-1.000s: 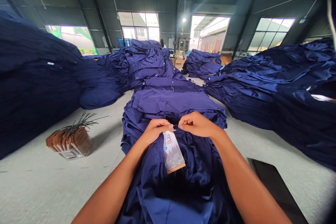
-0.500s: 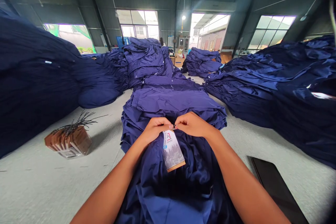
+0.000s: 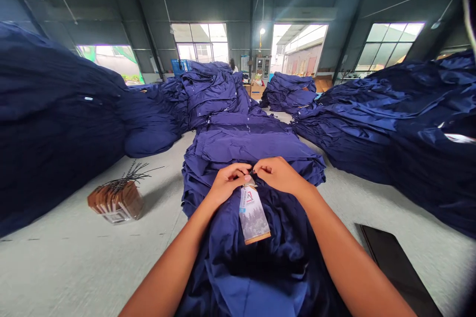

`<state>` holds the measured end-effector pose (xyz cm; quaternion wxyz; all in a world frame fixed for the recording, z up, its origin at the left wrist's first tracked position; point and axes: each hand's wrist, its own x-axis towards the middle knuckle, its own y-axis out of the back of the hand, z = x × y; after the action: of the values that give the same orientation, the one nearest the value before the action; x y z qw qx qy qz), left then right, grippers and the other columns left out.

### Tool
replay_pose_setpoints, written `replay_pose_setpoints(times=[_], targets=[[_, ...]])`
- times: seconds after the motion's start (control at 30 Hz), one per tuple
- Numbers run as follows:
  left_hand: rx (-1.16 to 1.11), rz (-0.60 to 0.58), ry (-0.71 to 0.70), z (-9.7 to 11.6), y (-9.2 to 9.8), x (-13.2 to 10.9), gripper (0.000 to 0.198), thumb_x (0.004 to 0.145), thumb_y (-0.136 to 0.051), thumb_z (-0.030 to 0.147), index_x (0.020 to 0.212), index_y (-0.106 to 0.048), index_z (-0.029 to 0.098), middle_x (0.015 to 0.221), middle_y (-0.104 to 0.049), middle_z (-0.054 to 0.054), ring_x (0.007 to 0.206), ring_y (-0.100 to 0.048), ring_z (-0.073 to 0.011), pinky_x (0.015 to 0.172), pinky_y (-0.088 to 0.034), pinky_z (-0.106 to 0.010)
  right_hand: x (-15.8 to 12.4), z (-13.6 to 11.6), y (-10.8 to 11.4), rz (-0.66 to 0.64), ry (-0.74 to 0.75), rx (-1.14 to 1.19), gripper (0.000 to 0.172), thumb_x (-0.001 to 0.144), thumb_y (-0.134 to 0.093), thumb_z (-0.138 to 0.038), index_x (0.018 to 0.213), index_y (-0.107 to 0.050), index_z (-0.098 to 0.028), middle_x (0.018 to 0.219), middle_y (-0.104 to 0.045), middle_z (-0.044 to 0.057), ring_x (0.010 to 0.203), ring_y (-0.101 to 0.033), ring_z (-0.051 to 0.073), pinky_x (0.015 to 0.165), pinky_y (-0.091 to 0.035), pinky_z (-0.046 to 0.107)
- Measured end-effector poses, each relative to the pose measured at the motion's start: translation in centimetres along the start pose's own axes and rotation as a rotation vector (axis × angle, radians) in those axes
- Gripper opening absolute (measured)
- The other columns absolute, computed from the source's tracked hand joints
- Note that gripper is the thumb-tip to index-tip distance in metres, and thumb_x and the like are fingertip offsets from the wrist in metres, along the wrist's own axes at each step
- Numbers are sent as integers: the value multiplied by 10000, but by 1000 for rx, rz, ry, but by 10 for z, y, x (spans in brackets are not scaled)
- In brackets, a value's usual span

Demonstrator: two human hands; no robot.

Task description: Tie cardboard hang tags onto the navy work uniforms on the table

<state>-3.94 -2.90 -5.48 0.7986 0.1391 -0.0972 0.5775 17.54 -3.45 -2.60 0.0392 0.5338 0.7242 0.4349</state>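
L hand (image 3: 226,184): fingers curled, tips pinched shut on top end of rectangular printed card hang tag (image 3: 254,215), grey-blue w/ brown bottom edge. R hand (image 3: 278,176): same posture, thumb + forefinger closed narrow on same top end, knuckles nearly touching L's. Small dark bit shows between the tips, too small to identify. Both forearms run in from bottom of frame, either side of tag.

Hang tag pos.: top end right at the meeting fingertips, body hangs toward the wearer below both hands, slightly tilted, lying flat on crumpled navy blue fabric garment (image 3: 256,272). Garment is directly under hands + forearms and tops a low stack of like garments (image 3: 253,151) stretching away ahead.

Outward, L side: bundle of brown card tags w/ black strings (image 3: 117,201) standing on pale grey floor (image 3: 67,267), well apart from L hand. Beyond it, big heap of navy fabric (image 3: 55,119).

R side: flat black rectangular slab (image 3: 396,270) on floor near R forearm, not touching. Further R, long pile of navy garments (image 3: 401,124).
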Motion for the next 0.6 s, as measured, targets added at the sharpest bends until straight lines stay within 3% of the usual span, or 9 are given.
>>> replay_pose_setpoints(times=[0.1,0.2,0.3,0.37,0.43,0.53,0.6], targets=[[41,58,-52,15,6,-13,317,802,-785,329,1077,-727,184,971,-739,-54,857,-720,-182,809,-550,-292,-5,3,11,98,-41,58,291,914,-548,-278,1137,-711,-186,748,-631,-27,597,-483,111,605,-351,241],[291,35,-174,29,19,-38,124,853,-636,168,900,-751,175,942,-745,-73,900,-724,-194,840,-561,-310,-18,2,26,-13,-97,40,223,861,-557,-209,1002,-726,-176,779,-667,-5,630,-534,121,622,-386,245],[508,-117,-298,42,28,-73,413,786,-438,-13,865,-787,193,996,-766,-76,998,-723,-194,947,-558,-348,-45,-5,44,-242,-145,34,210,801,-555,-139,875,-748,-176,764,-698,14,666,-598,145,636,-421,255],[624,-241,-306,50,28,-99,626,706,-391,-65,1071,-799,239,1248,-733,-68,1202,-675,-214,1075,-525,-405,-72,-11,52,-341,-141,28,281,762,-567,-100,914,-783,-197,835,-734,31,735,-644,170,694,-471,279],[800,-380,-262,57,27,-122,813,633,-410,-96,1245,-748,319,1535,-566,-25,1446,-502,-251,1232,-393,-499,-102,-16,54,-412,-122,14,430,706,-620,-66,1044,-807,-254,1123,-754,56,985,-689,222,880,-517,333],[973,-500,-259,64,26,-147,775,565,-493,-95,1171,-760,307,1609,-490,-10,1538,-378,-308,1302,-257,-581,-145,-17,49,-443,-218,-43,686,612,-789,-90,1252,-758,-335,1596,-494,49,1411,-508,334,1156,-420,450],[1026,-501,-265,67,27,-155,700,557,-550,-70,1138,-757,259,1579,-526,-56,1525,-397,-338,1312,-228,-589,-166,-13,43,-395,-260,-86,591,624,-855,-169,1196,-781,-301,1647,-428,46,1527,-356,365,1245,-317,503]])
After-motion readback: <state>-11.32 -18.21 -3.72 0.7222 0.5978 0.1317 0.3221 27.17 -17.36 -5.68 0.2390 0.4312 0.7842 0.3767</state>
